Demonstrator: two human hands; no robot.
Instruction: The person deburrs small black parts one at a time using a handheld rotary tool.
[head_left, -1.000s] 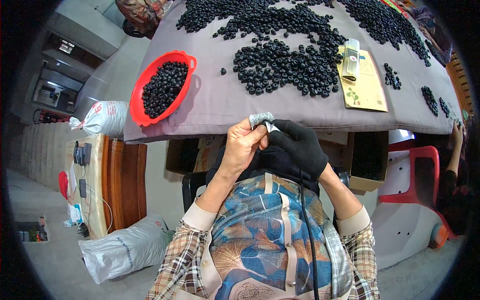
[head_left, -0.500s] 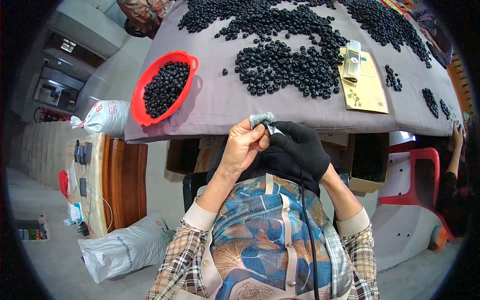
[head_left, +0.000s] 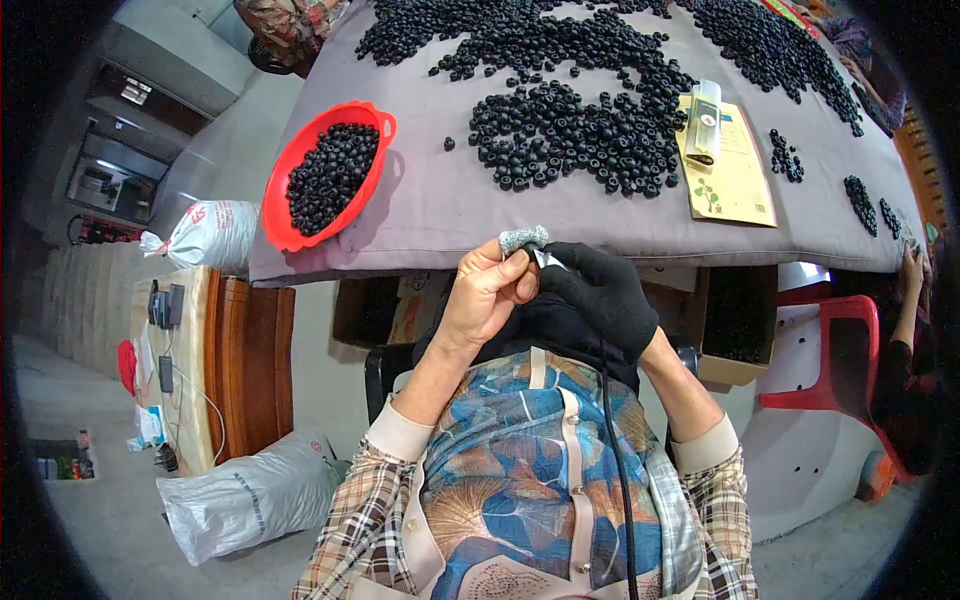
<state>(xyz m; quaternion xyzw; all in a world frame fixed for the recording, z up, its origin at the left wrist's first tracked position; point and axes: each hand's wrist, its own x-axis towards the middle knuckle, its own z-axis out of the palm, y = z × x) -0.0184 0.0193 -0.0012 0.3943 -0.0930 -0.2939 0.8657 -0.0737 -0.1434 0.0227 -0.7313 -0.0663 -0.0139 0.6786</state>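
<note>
My bare left hand (head_left: 487, 298) is closed on a small grey wad (head_left: 523, 240), held up just below the table's near edge. My right hand (head_left: 598, 292), in a black glove, meets it from the right and pinches a small pale piece (head_left: 545, 258) next to the wad. A black cord (head_left: 612, 440) runs down from the gloved hand over my patterned apron. On the grey table cloth (head_left: 440, 205) beyond lie several heaps of small black rings (head_left: 570, 135). What the pale piece is cannot be made out.
A red oval basket (head_left: 282, 205) filled with black rings sits at the table's left edge. A yellow card (head_left: 735, 175) with a clear packet lies to the right. White sacks (head_left: 250, 490) rest on the floor at left; a red chair (head_left: 845, 350) and another person's arm (head_left: 905, 300) are at right.
Both hands stayed together at the table edge and shifted only slightly; the grey wad remains between them.
</note>
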